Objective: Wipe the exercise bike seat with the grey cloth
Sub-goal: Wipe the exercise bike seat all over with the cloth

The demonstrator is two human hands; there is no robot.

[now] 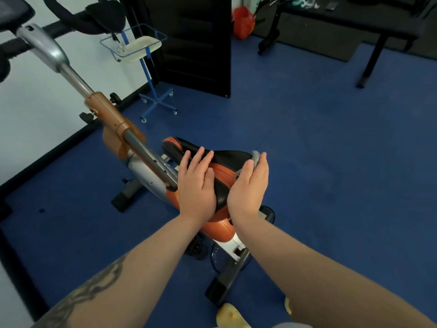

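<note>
The exercise bike seat (223,172), black and orange, sits in the middle of the head view. My left hand (196,183) lies flat on the seat's left side, fingers stretched forward and holding nothing. My right hand (248,185) presses against the seat's right side with the grey cloth (256,157) under its palm. Only small bits of the cloth show, past the fingertips and beside the thumb. The rest of the cloth is hidden by the hand.
The bike's orange and silver frame (111,119) rises to the upper left toward black handlebars (78,17). A blue wheeled stand with a tray (139,47) is behind it. A black panel (189,43), a red bag (243,22) and a black bench (354,27) stand farther back on blue flooring.
</note>
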